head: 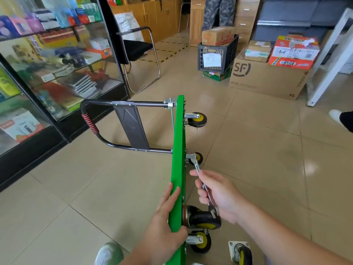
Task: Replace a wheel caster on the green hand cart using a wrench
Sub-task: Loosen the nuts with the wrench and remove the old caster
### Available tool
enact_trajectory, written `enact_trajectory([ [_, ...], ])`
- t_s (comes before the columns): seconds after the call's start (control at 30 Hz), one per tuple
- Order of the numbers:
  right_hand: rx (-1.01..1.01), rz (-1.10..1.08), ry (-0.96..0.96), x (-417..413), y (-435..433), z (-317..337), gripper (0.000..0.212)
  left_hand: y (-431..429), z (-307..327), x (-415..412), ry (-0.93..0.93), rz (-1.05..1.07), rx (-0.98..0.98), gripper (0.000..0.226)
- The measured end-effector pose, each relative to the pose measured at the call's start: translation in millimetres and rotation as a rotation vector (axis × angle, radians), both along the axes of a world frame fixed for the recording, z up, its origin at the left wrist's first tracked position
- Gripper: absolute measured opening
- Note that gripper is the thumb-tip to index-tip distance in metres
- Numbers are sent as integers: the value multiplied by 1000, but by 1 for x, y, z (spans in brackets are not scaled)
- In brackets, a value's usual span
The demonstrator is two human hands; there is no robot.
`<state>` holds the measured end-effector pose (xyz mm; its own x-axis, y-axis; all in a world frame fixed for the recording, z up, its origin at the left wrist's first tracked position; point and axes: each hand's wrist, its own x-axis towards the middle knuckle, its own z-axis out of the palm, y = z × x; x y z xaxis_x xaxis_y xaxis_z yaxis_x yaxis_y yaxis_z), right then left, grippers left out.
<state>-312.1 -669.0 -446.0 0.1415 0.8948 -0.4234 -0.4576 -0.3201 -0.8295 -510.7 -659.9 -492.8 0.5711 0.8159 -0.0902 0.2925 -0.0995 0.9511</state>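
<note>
1 hand [166,223] (L) grips cart [178,142] edge

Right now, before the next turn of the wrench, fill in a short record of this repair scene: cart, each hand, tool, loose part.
cart: green, tipped on its edge on the tiled floor, wheels facing right
left hand: grips the edge of the cart's deck
right hand: holds the wrench by its handle
wrench: head set at the mounting of the middle caster
loose caster: lies on the floor, apart from the cart, below the right arm
</note>
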Motion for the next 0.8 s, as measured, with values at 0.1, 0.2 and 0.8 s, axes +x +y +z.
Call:
enact_trajectory([
  [0.1,42,-47,92,0,0,4,25,-3,-1,5,7,-19,-8,99],
  [0.2,57,-68,48,0,0,6,24,-3,-6,6,44,-27,30,99],
  [0.8,132,-105,-75,4,28,-3,23,14,-13,3,61,-19,86,67],
])
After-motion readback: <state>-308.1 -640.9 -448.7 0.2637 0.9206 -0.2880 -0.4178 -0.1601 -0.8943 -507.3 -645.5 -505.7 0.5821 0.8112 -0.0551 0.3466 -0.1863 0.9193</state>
